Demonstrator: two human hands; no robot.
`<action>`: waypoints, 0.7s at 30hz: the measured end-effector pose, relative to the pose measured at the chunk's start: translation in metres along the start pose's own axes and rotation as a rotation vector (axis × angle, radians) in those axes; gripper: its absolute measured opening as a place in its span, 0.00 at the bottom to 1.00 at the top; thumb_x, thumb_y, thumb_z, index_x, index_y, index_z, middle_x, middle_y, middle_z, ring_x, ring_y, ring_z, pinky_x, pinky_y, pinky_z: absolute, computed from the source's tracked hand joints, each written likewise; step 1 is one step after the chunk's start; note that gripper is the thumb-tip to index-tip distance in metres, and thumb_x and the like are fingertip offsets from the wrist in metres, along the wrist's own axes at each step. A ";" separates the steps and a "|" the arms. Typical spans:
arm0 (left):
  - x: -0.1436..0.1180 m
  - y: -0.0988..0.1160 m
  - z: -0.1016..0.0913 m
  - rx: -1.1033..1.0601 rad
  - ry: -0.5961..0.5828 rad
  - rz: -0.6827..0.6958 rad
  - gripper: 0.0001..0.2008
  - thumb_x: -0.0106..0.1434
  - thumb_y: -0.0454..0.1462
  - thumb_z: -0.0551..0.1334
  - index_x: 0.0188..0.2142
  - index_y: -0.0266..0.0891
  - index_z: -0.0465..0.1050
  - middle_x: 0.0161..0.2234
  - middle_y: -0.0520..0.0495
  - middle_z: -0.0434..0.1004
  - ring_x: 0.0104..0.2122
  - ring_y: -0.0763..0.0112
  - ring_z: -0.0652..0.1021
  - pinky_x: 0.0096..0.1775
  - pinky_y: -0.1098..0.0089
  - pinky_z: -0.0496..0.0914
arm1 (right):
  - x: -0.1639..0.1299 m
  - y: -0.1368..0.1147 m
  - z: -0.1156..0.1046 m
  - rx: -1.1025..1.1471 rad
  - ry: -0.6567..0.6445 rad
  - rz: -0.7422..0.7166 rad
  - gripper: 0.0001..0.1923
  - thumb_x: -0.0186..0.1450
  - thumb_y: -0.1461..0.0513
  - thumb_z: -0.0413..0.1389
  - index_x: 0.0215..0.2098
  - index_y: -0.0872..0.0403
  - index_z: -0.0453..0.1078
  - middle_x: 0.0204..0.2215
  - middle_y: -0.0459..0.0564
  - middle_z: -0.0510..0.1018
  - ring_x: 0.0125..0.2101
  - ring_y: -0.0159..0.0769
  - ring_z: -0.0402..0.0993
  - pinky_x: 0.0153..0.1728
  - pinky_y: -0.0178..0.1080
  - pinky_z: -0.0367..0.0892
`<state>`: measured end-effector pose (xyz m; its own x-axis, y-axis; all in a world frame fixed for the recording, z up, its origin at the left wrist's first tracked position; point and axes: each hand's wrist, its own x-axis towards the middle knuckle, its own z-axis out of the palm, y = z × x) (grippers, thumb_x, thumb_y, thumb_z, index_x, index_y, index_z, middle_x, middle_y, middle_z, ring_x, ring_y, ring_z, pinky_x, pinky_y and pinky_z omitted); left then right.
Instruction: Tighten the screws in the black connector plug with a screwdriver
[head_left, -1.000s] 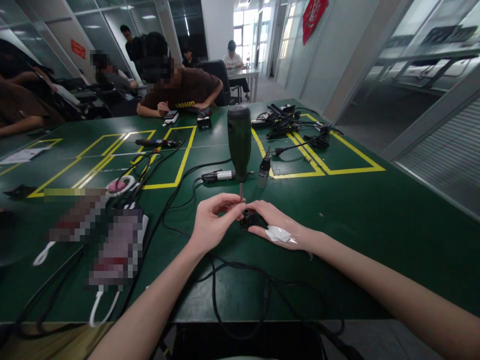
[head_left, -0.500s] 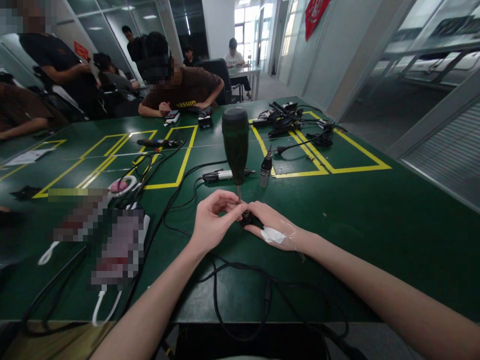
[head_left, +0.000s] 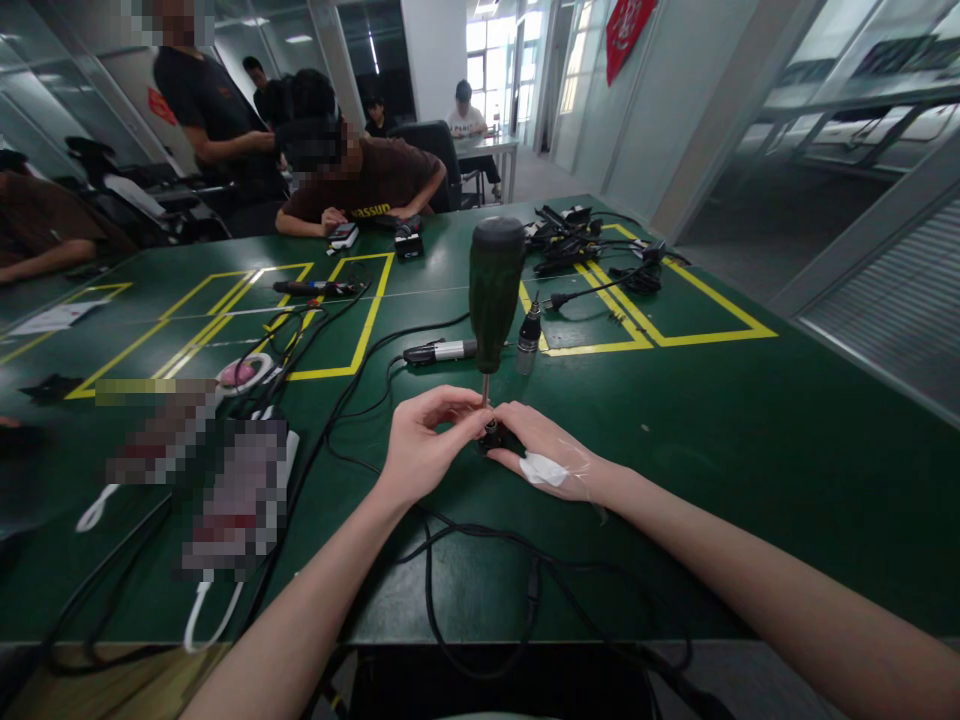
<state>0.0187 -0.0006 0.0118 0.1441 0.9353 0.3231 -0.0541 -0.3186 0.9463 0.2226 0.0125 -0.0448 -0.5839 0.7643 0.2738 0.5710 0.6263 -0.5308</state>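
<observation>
A screwdriver [head_left: 496, 295] with a thick dark green handle stands nearly upright in front of me, handle up, leaning slightly right. My left hand [head_left: 429, 440] pinches its thin metal shaft low down between thumb and fingers. At the shaft's lower end is a small black part [head_left: 491, 438] on the table, mostly covered by my fingers. My right hand [head_left: 551, 452], with a white dressing taped on it, closes around that part from the right. The screwdriver's tip is hidden.
Behind the screwdriver lie a silver-and-black corded tool [head_left: 442, 351] and a small upright black cylinder with a metal tip [head_left: 529, 335]. Black cables [head_left: 480, 530] loop nearby. Two blurred devices lie left; a cable pile [head_left: 570, 235] sits beyond. A person [head_left: 367, 180] leans over the far side.
The screwdriver's handle has swung to the right, while its lower end stays between my fingers. Both hands have hardly moved. In the background, a standing person appears further right.
</observation>
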 end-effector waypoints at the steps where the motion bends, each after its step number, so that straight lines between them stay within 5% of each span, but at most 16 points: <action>1: 0.000 0.001 0.000 0.005 0.001 0.003 0.07 0.57 0.36 0.76 0.35 0.36 0.85 0.29 0.48 0.86 0.25 0.75 0.81 0.32 0.76 0.78 | 0.000 0.000 0.000 0.003 0.002 0.002 0.14 0.71 0.63 0.63 0.53 0.52 0.70 0.47 0.56 0.81 0.46 0.49 0.76 0.48 0.50 0.72; 7: 0.000 0.005 -0.002 0.069 -0.033 0.041 0.08 0.63 0.38 0.72 0.39 0.36 0.87 0.35 0.42 0.90 0.25 0.72 0.82 0.32 0.71 0.79 | 0.000 0.000 0.001 0.018 0.002 0.020 0.14 0.70 0.63 0.63 0.53 0.53 0.70 0.46 0.56 0.81 0.45 0.49 0.77 0.48 0.51 0.72; 15: 0.001 0.004 0.002 -0.006 0.015 -0.037 0.08 0.56 0.38 0.77 0.32 0.36 0.84 0.26 0.48 0.84 0.23 0.74 0.80 0.30 0.74 0.79 | 0.000 0.000 0.000 0.016 0.011 0.013 0.13 0.70 0.63 0.63 0.52 0.52 0.70 0.45 0.55 0.80 0.45 0.49 0.76 0.47 0.50 0.72; 21: -0.001 0.002 -0.003 0.059 -0.040 0.034 0.09 0.62 0.37 0.73 0.41 0.37 0.88 0.35 0.43 0.89 0.28 0.72 0.83 0.33 0.73 0.80 | 0.000 0.001 0.000 -0.008 0.005 0.039 0.13 0.70 0.64 0.63 0.52 0.53 0.70 0.45 0.57 0.80 0.45 0.50 0.76 0.47 0.51 0.72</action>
<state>0.0160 -0.0016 0.0134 0.1831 0.9173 0.3535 -0.0017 -0.3593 0.9332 0.2231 0.0132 -0.0450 -0.5583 0.7888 0.2569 0.5979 0.5973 -0.5345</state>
